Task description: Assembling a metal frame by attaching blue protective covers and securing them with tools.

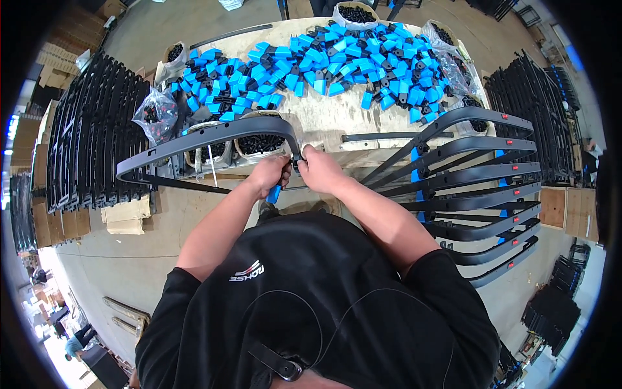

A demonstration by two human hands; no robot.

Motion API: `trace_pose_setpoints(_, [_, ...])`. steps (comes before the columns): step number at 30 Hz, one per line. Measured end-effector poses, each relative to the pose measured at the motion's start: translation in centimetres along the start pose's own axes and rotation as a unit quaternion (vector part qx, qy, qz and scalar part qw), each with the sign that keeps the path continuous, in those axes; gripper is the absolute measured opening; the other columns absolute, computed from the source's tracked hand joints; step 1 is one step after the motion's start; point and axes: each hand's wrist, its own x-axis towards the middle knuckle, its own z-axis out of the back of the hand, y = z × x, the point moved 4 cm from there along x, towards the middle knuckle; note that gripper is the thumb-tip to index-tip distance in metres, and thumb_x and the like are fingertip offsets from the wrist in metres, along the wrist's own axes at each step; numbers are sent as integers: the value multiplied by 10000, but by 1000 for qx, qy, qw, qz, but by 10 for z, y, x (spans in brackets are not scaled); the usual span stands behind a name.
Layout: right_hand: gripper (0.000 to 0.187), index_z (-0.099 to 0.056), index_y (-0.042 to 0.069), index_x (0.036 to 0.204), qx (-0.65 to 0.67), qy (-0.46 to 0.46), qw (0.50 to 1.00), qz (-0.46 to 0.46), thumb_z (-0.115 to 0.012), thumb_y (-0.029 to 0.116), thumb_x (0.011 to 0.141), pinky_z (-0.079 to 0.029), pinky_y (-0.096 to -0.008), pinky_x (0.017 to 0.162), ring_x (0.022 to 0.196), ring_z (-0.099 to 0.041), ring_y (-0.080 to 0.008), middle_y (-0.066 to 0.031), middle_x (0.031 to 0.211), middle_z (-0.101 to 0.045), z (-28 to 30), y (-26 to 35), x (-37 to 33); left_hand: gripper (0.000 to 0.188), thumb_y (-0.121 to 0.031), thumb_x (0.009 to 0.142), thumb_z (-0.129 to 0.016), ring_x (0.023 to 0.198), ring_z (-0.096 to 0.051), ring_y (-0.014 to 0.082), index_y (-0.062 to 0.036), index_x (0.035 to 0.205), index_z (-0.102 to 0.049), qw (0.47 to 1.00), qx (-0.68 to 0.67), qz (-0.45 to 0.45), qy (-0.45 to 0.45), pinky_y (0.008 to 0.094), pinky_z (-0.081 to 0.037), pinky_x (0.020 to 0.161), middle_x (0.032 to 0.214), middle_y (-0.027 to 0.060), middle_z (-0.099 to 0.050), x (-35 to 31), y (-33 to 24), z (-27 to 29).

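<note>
A black curved metal frame (214, 131) reaches over the table's near edge, and one end of it comes down between my two hands. My left hand (271, 175) is closed round a blue and black plastic piece (275, 193), whose blue part sticks out below the fingers. Thumb and fingers of my right hand (322, 170) pinch the frame by its end, close beside the left hand. The exact contact of the plastic piece with the frame is hidden by the fingers.
Blue and black plastic pieces (337, 58) lie heaped on the table (317, 120). Bags of small black parts (259, 144) stand round its edges. Finished-looking black frames (479, 175) are stacked at my right. Racks of black metal parts (97, 129) stand left and right.
</note>
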Motion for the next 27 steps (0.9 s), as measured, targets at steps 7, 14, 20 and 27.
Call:
trace_pose_setpoints(7, [272,-532,-50,1065,-3,0,1000,1,-568,199,960,-515,-564,815,922,-660,-481,-291,936,-681,1,1,0,300,-268,1055,-524,582,-513,125,-46,865,-594,999,35,-16,0,309,-448,529,696,8,-541,4,-1,10])
trace_pose_setpoints(14, [275,-533,-56,1060,-12,4,1000,-3,-569,195,953,-517,-564,818,923,-660,-484,-299,934,-679,4,4,-2,245,-257,990,-635,720,-629,215,-16,999,-679,936,318,-151,-26,346,-522,673,852,93,-680,-5,-19,14])
trace_pose_setpoints(20, [277,-533,-61,1056,-7,1,1000,1,-568,193,951,-518,-561,820,922,-661,-483,-302,933,-678,5,7,-2,265,-266,931,-710,923,-710,324,-54,1088,-733,826,439,-325,-136,393,-561,824,1065,161,-728,-14,-11,15])
trace_pose_setpoints(27, [272,-548,-42,1044,6,-18,1000,-1,-588,211,950,-516,-553,800,908,-663,-470,-278,919,-682,-3,-3,0,252,-260,920,-713,965,-707,327,-57,1068,-736,828,416,-339,-163,394,-560,835,1060,148,-732,-22,-10,8])
